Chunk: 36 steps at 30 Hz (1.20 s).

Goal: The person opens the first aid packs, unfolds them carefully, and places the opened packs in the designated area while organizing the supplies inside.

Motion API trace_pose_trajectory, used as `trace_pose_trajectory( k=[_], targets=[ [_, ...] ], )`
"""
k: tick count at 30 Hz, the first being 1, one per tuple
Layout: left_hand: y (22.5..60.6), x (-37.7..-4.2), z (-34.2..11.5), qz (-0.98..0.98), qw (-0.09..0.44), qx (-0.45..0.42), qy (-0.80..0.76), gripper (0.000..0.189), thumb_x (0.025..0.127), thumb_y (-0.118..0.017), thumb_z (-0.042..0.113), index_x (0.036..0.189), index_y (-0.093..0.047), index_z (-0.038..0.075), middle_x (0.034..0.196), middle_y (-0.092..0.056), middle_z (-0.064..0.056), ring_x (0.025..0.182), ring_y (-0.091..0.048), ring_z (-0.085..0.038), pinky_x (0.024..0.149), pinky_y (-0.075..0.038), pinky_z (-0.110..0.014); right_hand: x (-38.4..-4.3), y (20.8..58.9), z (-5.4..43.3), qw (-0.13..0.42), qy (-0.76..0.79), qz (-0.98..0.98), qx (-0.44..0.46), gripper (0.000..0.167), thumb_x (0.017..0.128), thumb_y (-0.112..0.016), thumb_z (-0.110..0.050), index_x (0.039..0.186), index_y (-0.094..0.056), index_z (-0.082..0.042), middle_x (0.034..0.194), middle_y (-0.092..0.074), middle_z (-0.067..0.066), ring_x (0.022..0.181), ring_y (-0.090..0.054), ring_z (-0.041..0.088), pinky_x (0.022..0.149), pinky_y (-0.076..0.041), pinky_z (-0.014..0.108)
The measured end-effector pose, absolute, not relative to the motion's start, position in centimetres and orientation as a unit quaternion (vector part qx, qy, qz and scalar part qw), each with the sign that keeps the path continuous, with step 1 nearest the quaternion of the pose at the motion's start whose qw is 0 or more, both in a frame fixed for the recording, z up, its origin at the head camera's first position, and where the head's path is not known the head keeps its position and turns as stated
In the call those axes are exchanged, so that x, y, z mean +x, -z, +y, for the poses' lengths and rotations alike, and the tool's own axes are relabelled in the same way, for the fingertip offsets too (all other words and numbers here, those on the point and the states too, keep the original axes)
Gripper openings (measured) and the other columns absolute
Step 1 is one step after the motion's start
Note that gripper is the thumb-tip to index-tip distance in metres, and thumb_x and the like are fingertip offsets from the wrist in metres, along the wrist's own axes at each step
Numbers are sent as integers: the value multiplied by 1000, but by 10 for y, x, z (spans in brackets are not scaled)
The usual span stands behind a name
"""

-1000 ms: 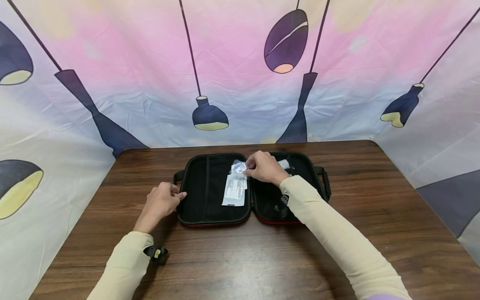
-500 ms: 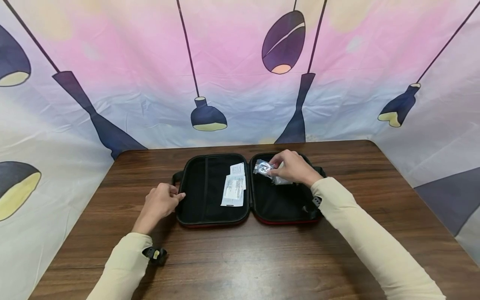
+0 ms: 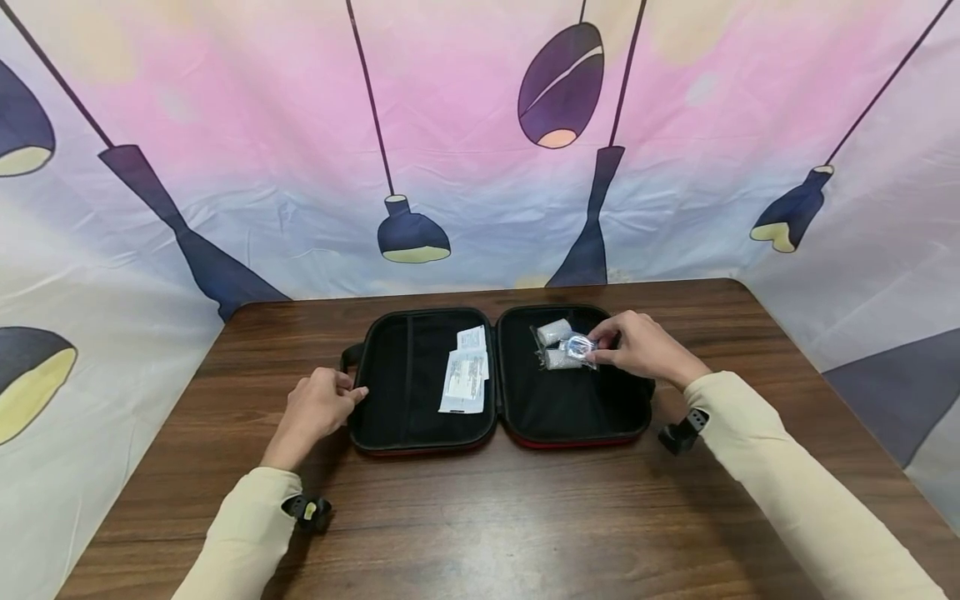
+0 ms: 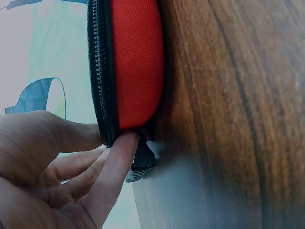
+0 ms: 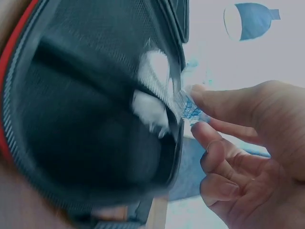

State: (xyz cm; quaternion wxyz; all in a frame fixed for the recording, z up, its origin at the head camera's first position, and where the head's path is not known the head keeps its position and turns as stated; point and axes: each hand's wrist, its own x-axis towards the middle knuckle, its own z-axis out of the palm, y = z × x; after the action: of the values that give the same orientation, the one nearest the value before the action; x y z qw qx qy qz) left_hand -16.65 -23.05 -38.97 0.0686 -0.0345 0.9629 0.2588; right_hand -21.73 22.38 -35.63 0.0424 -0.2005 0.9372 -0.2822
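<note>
An open zippered case [image 3: 442, 442], black inside and red outside, lies flat on the wooden table. At its left edge my left hand [image 3: 318, 408] pinches the rim; in the left wrist view the thumb is on the zipper and a finger against the red side. Thumb and fingers of my right hand [image 3: 641, 346] pinch a small clear plastic packet [image 3: 577, 346] with a round bluish-silver item inside, held over the right half. Two white bandage-like rolls [image 3: 555, 332] in clear wrap lie there, partly overlapped by the packet. White printed packets [image 3: 465, 379] rest in the left half.
A fabric handle [image 3: 351, 357] sticks out from the case's left side. The brown wooden table [image 3: 480, 517] extends around the case, and a cloth backdrop printed with lamps [image 3: 412, 232] hangs behind it.
My right hand has carried the clear packet from above the printed packets in the left half to over the rolls in the right half. The left hand has stayed at the rim.
</note>
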Motion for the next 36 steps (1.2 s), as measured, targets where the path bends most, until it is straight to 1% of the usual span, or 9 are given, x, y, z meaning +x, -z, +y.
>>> trace_pose_trajectory(
  k=[6,12,17,20,24,29,36],
  targets=[
    [390,-166,-231,962,69,-33,-261,39,101,-63,22,124,-65,-11,98,-73,-18,65,-66,-16,80,-52,-51,-211,361,246,45,283,938,-193,20,89,-80,-16,104,-77,-2,81,-66,0,68,-53,16,62,-43,29],
    [390,-166,-231,962,70,-33,-263,38,102,-63,21,122,-66,-10,94,-73,-15,64,-65,-16,74,-52,-47,-207,366,263,57,272,939,-202,16,88,-80,-14,101,-77,-4,78,-62,-2,61,-49,16,58,-41,28],
    [389,-166,-231,962,70,-33,-263,39,102,-63,21,123,-66,-10,94,-72,-15,65,-65,-16,76,-52,-48,-205,368,269,78,263,940,-202,19,89,-79,-14,104,-77,-2,79,-61,-2,58,-45,13,56,-39,27],
    [390,-166,-231,962,70,-32,-263,37,102,-63,22,121,-67,-9,90,-72,-12,65,-64,-16,76,-50,-48,-204,369,270,88,259,941,-200,22,89,-79,-13,107,-76,0,80,-61,-1,57,-43,12,55,-38,27],
    [390,-166,-231,962,69,-32,-261,36,102,-63,22,120,-68,-9,86,-71,-9,65,-63,-16,75,-49,-46,-204,373,269,90,258,939,-209,22,88,-80,-11,106,-76,0,80,-62,-2,59,-44,12,55,-37,26],
    [389,-166,-230,962,70,-33,-263,36,102,-63,22,120,-68,-9,88,-72,-10,65,-64,-16,74,-50,-46,-204,379,266,87,253,935,-232,19,86,-81,-9,103,-77,0,78,-63,-3,65,-48,13,57,-39,26],
    [389,-167,-230,962,74,-37,-261,40,102,-63,22,125,-65,-11,95,-72,-16,67,-65,-16,82,-51,-53,-205,384,257,87,250,932,-246,16,86,-81,-9,100,-77,-2,76,-63,-3,63,-49,12,56,-39,26]
  ],
)
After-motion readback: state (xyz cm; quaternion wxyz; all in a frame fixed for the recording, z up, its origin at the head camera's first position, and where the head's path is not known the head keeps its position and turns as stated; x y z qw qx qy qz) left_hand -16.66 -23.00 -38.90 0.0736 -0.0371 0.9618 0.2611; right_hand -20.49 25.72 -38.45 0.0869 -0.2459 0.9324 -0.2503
